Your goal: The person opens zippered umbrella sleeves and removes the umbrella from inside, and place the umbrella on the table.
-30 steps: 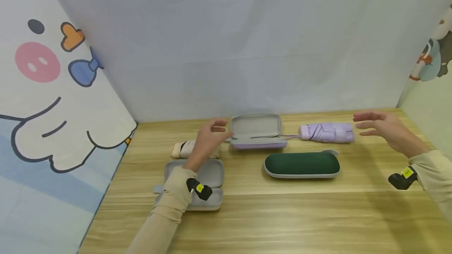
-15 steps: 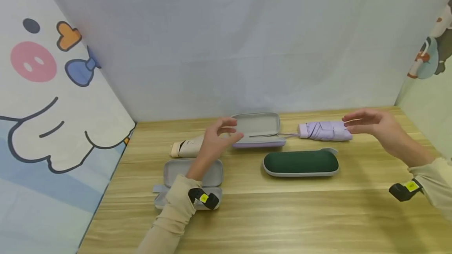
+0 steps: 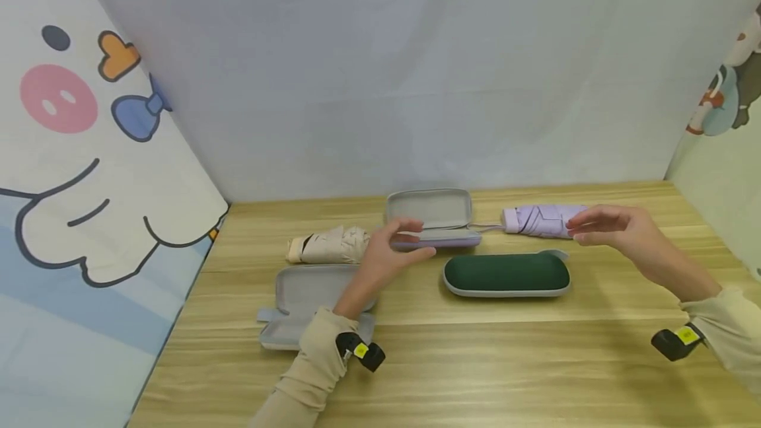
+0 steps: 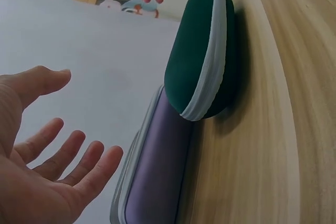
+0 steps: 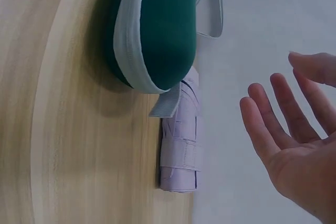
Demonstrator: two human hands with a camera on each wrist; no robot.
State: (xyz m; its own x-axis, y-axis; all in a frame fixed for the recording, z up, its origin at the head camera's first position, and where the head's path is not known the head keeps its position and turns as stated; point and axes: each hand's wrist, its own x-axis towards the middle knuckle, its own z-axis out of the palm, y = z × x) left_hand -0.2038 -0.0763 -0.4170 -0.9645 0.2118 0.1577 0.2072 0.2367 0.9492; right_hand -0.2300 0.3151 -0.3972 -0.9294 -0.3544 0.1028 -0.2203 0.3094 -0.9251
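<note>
A closed dark green zip case (image 3: 507, 274) with a pale grey edge lies between my hands. My left hand (image 3: 389, 253) is to its left, holding nothing, its fingers loosely bent and thumb apart. Past those fingers is an open purple case (image 3: 429, 209) with a grey lining. On the other side my right hand (image 3: 624, 233) holds nothing either, and its fingertips overlap the end of a folded lilac umbrella (image 3: 538, 220) in the head view. The right wrist view shows this umbrella (image 5: 181, 150) apart from the hand, beyond the green case's tab (image 5: 167, 100).
Left of the green case, an open grey case (image 3: 297, 332) lies partly under my left forearm. Behind it rests a folded cream umbrella (image 3: 329, 246). A pale cloth wall (image 3: 446, 84) stands along the back edge of the wooden table (image 3: 505, 375).
My left hand has moved right and nearer, from beside the purple case toward the green one. My right hand has moved left and a little nearer. The cases and umbrellas have stayed put.
</note>
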